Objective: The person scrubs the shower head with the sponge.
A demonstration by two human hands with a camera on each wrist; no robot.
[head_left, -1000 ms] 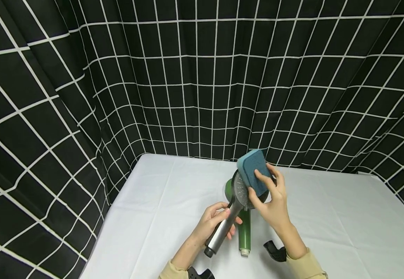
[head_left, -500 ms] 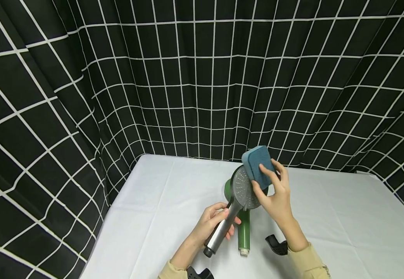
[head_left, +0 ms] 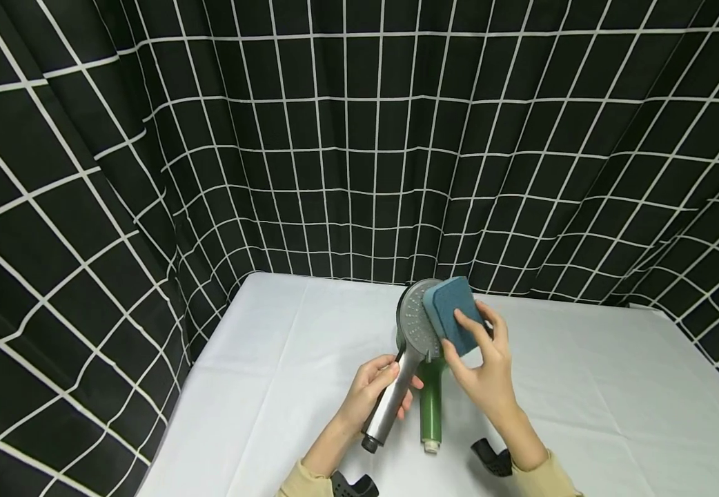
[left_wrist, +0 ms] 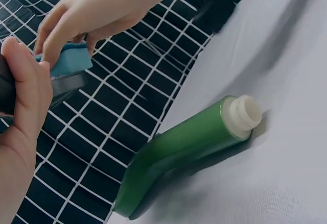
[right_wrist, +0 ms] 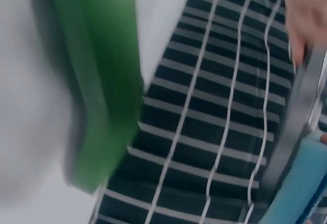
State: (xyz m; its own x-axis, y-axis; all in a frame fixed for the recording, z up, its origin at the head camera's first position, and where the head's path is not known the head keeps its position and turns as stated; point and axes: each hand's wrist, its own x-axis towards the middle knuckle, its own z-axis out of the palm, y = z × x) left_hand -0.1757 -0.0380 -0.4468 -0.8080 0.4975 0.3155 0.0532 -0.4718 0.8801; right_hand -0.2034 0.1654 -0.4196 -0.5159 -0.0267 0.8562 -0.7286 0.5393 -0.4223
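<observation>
A silver-grey shower head (head_left: 418,317) is held up by its handle in my left hand (head_left: 373,388), its round nozzle face turned upward. My right hand (head_left: 486,362) pinches a blue sponge (head_left: 457,314) between thumb and fingers, and the sponge lies against the right side of the nozzle face. Below them a green shower head (head_left: 431,407) rests on the white cloth, its head mostly hidden behind the silver one. The left wrist view shows the white threaded end (left_wrist: 244,113) of the green handle. In the right wrist view the sponge (right_wrist: 299,183) touches the grey rim.
A white cloth covers the table (head_left: 310,331). Black curtain with a white grid (head_left: 359,172) hangs behind it and along both sides. Black wrist straps (head_left: 492,457) sit on both wrists.
The sponge went up and right, then back down and left across the nozzle face. Just now the silver shower head has shifted slightly left and up in my left hand.
</observation>
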